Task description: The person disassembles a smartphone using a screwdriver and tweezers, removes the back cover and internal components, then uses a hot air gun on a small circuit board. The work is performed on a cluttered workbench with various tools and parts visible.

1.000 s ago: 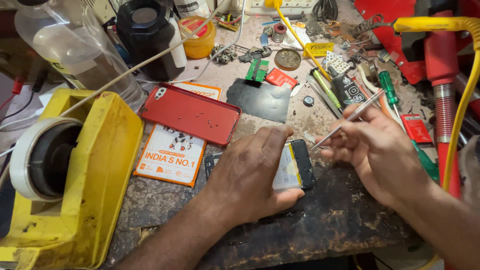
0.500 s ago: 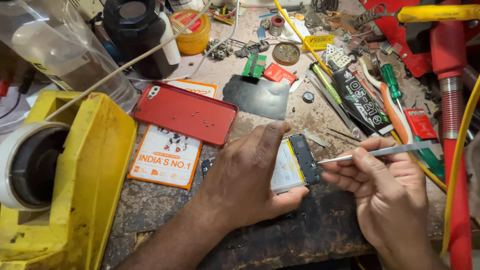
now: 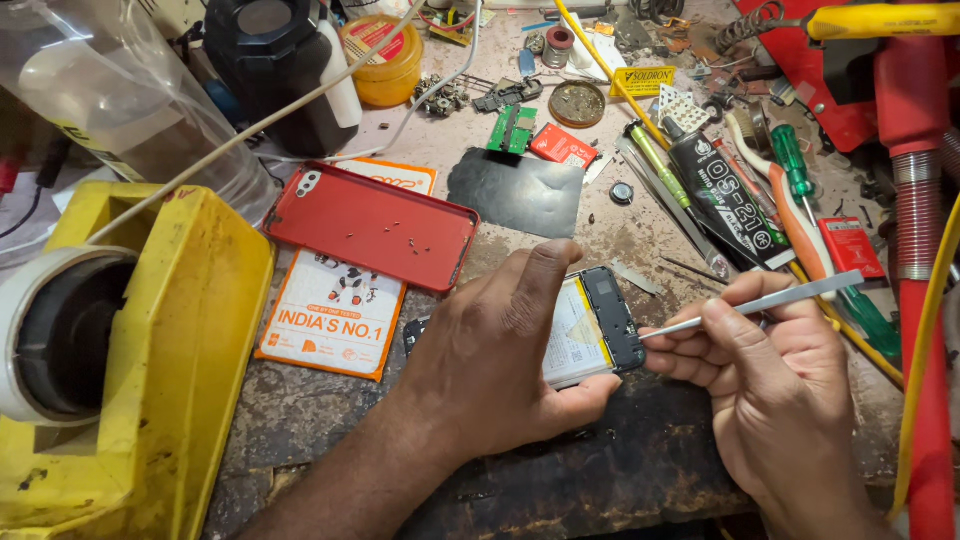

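My left hand (image 3: pixel 500 350) presses down on an opened phone (image 3: pixel 592 325) lying on the dark, worn bench; its pale battery and black end section show past my thumb. My right hand (image 3: pixel 775 385) pinches a thin metal pry tool (image 3: pixel 760 303), whose tip touches the phone's right edge. A red phone back cover (image 3: pixel 375 222) with tiny screws on it lies just behind my left hand, on top of an orange and white card (image 3: pixel 335 320).
A yellow tape dispenser (image 3: pixel 160 340) fills the left side. A black sheet (image 3: pixel 515 190), green circuit boards (image 3: pixel 512 128), a black glue tube (image 3: pixel 722 190), screwdrivers (image 3: pixel 810 220), a yellow tin (image 3: pixel 380 55), a black bottle (image 3: pixel 275 65) and red equipment (image 3: pixel 915 190) crowd the back and right.
My right hand has drawn in toward the phone, and the pry tool's tip has come from above the phone down to its right edge. My left hand stays on the phone.
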